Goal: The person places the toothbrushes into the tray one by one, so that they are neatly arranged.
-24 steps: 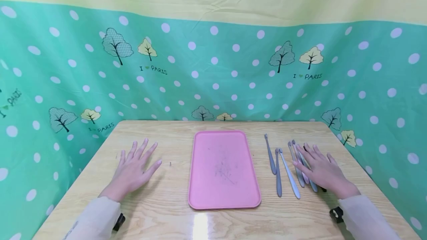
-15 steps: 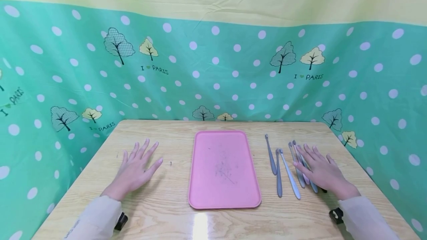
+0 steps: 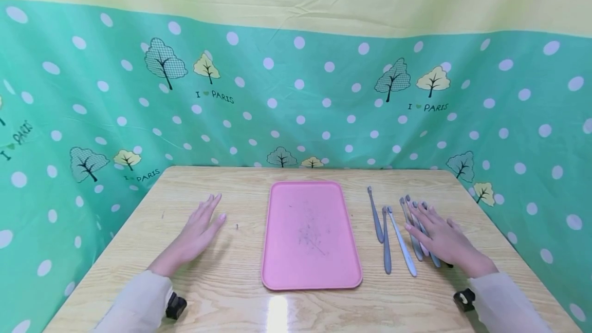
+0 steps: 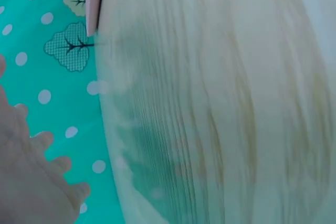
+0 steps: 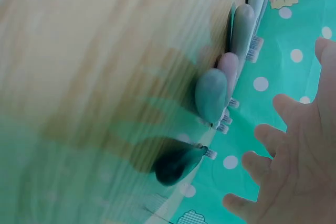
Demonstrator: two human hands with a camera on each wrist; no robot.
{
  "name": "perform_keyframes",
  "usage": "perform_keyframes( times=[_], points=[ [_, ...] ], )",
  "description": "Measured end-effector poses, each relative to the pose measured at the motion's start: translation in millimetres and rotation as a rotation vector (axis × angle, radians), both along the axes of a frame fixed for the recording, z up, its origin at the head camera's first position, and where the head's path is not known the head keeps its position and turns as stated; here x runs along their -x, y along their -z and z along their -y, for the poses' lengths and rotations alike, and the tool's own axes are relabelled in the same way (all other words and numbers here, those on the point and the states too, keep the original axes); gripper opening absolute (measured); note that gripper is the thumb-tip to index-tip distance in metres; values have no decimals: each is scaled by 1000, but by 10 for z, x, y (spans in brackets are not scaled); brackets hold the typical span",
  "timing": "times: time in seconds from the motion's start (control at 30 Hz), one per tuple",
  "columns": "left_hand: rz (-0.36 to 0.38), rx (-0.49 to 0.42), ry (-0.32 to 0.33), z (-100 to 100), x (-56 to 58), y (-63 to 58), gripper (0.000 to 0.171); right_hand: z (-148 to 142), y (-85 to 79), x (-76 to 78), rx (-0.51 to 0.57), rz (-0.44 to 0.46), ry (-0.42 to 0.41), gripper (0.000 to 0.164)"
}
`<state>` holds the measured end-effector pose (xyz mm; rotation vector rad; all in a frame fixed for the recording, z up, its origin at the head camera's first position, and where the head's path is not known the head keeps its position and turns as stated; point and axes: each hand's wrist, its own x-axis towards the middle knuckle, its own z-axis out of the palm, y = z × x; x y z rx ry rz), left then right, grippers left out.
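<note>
My left hand (image 3: 196, 235) is held over the left part of the table, fingers extended and nothing in it. On the right, my right hand (image 3: 446, 240) spreads its fingers over several toothbrushes and partly covers them. Beside it lie a light blue toothbrush (image 3: 402, 243) and two grey ones, the nearer a grey toothbrush (image 3: 386, 243). In the right wrist view a gap shows between that palm and the handles: a black toothbrush (image 5: 178, 165), a blue-green toothbrush (image 5: 211, 95) and a pink toothbrush (image 5: 229, 69). A pink tray (image 3: 312, 263) lies mid-table, bare but for dark marks.
The wooden table (image 3: 222, 292) ends at the back against a green dotted curtain (image 3: 296, 96), which also hangs along both sides. A black wrist camera (image 3: 176, 306) sits below the left sleeve, with another black wrist camera (image 3: 464, 299) at the right.
My left hand has turned onto its side, its fingers closer together, and shifted slightly right. The right hand has tilted a little over the toothbrushes; these and the tray stay put.
</note>
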<state>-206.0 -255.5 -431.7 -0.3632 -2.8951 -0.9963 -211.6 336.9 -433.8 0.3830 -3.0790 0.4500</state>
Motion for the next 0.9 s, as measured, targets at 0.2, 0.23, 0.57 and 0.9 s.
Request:
perform_keyframes(
  times=[0.2,0.23,0.57,0.9],
  points=[
    [23,-129,14,-79,12,0,67,22,11,10,41,19,-12,71],
    [25,-140,12,-91,15,1,68,25,13,11,44,17,-15,71],
    [30,-307,74,-221,100,21,72,59,14,24,108,-15,-58,66],
    [176,-474,91,-399,181,66,65,129,-1,18,177,-17,-81,62]
  ],
)
